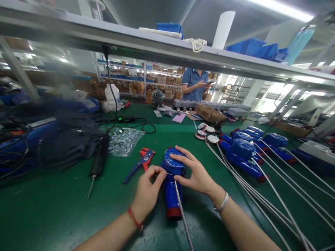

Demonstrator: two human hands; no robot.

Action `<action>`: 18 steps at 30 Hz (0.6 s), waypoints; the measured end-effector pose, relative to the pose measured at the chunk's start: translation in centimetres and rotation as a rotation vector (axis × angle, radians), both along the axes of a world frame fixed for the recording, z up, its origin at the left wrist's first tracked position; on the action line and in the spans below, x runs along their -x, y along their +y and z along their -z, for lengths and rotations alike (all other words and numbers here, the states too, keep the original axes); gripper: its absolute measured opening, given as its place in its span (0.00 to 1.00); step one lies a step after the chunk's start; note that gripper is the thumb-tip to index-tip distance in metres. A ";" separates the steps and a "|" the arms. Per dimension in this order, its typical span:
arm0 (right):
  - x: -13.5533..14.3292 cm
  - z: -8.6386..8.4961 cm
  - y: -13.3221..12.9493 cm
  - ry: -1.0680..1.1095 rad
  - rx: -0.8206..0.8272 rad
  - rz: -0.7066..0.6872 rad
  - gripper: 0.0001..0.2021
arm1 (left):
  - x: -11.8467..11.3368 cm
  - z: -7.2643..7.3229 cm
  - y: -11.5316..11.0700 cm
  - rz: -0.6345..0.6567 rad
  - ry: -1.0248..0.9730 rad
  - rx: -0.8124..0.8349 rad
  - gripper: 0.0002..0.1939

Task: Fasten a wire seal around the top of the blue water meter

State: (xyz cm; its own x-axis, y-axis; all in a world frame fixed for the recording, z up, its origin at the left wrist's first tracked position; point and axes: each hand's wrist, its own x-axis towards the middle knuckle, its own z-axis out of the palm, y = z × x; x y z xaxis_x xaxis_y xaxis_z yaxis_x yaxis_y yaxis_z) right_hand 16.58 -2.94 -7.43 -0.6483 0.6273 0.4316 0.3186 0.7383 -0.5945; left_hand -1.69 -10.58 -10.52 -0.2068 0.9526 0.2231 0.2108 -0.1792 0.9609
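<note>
Nearest: one blue meter (172, 181) with a red end lies on the green bench (52, 209) between both hands, braided hose (183, 216) running off it toward the camera. Left hand (146, 190) has fingertips pinched together at the meter's left side on something too small to tell; right hand (195, 172) lies spread over the blue cap, fingers apart, pressing rather than clamping. Risks, judged: the round body could roll on the mat if the right hand lifts; the tiny pinched part could drop and get lost on the green; the hose could snag a wrist. Just beyond: one red-and-blue stripper pliers (141, 162), one black electric screwdriver (98, 162), one clear bag of screws (123, 139). Right, well apart: about five more blue meters (243, 153), overlap makes the count unsure, with several hoses, and four small round discs (206, 132). Far: one person in a blue shirt (195, 83), hands up at a phone.
</note>
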 end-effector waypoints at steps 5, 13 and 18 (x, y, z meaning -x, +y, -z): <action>0.1 0.1 -0.1 0.035 -0.004 0.012 0.30 | -0.2 -0.1 -0.1 -0.011 0.038 -0.018 0.12; 0.3 0.1 -0.2 0.057 -0.005 0.015 0.30 | -0.3 -0.6 0.1 -0.034 0.130 -0.024 0.12; 0.3 0.1 -0.2 0.045 -0.005 0.022 0.31 | -0.3 -1.0 0.2 -0.036 0.189 -0.053 0.15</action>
